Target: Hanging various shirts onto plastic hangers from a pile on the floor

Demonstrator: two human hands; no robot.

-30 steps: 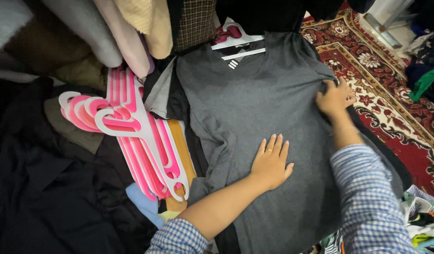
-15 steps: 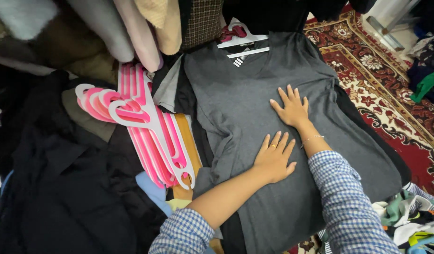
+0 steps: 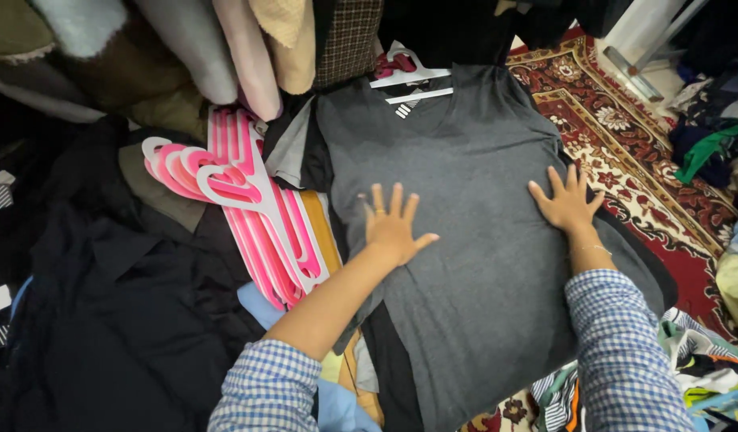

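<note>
Head view. A grey T-shirt [image 3: 473,240] lay spread flat, collar away from the person, on a white hanger [image 3: 410,80] at its neck. The left hand [image 3: 393,228] rested palm down near the shirt's left edge, fingers spread apart, gripping nothing. The right hand [image 3: 567,204] lay flat near the shirt's right edge, fingers likewise splayed and clamped on nothing. Both wrists emerged from blue checked sleeves [image 3: 625,352].

Left of the shirt, just beside its edge, lay a stack of pink hangers [image 3: 257,208], and beyond them dark clothes [image 3: 121,320] filled the space. A black garment [image 3: 629,240] showed under the shirt's right edge. Right of the shirt, a red patterned rug [image 3: 625,152] offered the only open strip. Beyond the collar hung a row of pale and checked garments [image 3: 257,48]. At the shirt's near right corner lay crumpled multicoloured cloth [image 3: 697,376].
</note>
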